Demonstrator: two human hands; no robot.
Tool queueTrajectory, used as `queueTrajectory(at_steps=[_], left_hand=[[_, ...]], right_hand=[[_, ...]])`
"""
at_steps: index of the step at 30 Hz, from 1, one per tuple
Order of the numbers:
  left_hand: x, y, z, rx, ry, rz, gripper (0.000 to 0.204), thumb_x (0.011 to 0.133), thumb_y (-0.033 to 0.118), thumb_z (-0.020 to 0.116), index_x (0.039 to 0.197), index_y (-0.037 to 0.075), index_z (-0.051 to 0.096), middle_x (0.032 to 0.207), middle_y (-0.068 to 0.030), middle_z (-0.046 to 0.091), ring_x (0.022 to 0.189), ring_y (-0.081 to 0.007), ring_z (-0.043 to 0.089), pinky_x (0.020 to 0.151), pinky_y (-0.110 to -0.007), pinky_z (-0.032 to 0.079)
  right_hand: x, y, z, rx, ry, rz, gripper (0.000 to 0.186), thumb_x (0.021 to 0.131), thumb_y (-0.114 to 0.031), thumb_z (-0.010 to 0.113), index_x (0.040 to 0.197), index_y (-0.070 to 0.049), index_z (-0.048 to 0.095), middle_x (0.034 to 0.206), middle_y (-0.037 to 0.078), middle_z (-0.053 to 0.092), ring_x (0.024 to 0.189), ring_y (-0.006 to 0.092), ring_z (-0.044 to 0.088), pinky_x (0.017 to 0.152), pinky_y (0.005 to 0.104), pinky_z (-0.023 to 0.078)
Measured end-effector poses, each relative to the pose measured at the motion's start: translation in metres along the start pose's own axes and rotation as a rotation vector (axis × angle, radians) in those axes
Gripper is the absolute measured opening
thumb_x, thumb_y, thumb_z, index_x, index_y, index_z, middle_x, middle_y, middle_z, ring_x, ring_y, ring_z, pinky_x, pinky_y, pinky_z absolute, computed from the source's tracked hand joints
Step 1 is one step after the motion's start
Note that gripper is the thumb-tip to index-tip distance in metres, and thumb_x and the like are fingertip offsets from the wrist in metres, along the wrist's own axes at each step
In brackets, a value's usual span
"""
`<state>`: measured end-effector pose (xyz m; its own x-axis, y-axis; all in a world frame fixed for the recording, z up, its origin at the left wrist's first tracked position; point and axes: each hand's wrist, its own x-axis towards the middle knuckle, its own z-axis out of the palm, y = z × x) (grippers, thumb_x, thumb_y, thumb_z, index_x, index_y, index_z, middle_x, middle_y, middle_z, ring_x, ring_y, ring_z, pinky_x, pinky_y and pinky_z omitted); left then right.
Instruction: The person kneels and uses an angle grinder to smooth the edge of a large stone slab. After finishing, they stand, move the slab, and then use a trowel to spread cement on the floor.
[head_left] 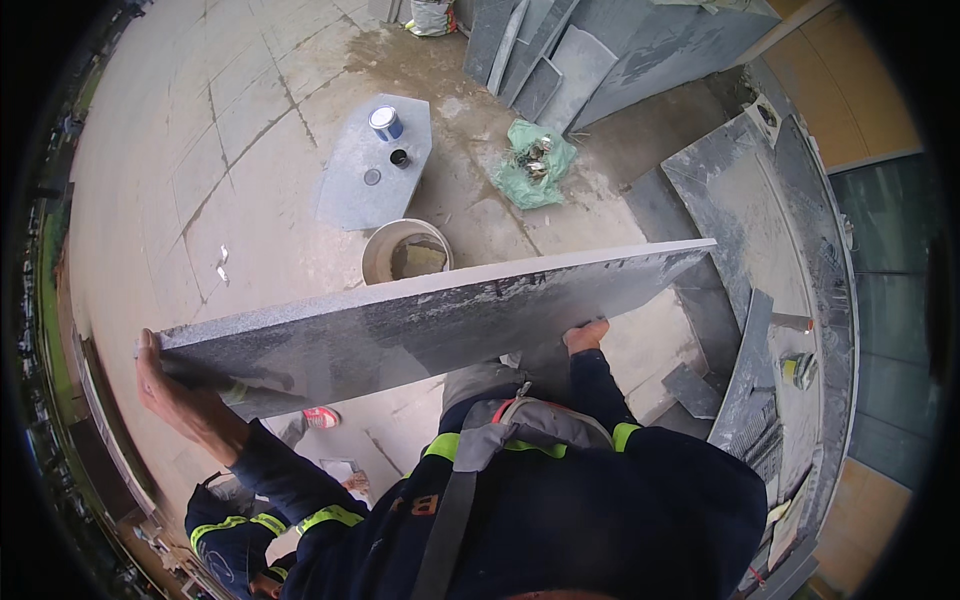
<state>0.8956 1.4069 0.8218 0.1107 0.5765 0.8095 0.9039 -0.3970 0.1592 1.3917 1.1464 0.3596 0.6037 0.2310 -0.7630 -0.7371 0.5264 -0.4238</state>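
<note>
A long grey stone slab spans the middle of the view, tilted on its edge. Its pale, rough-cut edge faces up, and its dark face is toward me. My left hand grips the slab's left end, fingers at the corner and palm along the side. Further right, my right hand is closed on the lower edge; its fingertips are partly hidden by the stone. Just beyond the slab's far side stands a pale bucket with something yellowish inside.
A flat grey board beyond the bucket carries a blue-and-white can and a black cup. A green plastic bag lies near leaning stone slabs. At right, a tin sits on a ledge. Another person is at lower left.
</note>
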Motion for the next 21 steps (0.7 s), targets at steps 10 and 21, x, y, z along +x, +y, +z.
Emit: queueTrajectory(at_steps=[10,21], left_hand=[[0.279,0.179,0.285,-0.682,0.331,-0.293,0.035,0.101,0.026,0.059,0.121,0.0,0.073,0.098,-0.0224,0.068,0.087,-0.0266,0.069,0.08,-0.039,0.058],[0.484,0.171,0.544,-0.744,0.334,-0.265,0.043,0.091,0.031,0.054,0.08,-0.006,0.072,0.075,-0.0162,0.069,0.068,-0.0251,0.068,0.07,-0.037,0.055]], right_hand=[[0.213,0.014,0.263,0.145,-0.154,-0.146,0.04,0.101,-0.04,0.046,0.108,-0.009,0.069,0.111,0.009,0.071,0.103,0.0296,0.068,0.094,0.0531,0.054],[0.443,0.181,0.486,0.66,-0.728,0.284,0.02,0.103,-0.03,0.055,0.107,-0.012,0.064,0.102,0.007,0.066,0.091,0.0249,0.064,0.083,0.0476,0.055]])
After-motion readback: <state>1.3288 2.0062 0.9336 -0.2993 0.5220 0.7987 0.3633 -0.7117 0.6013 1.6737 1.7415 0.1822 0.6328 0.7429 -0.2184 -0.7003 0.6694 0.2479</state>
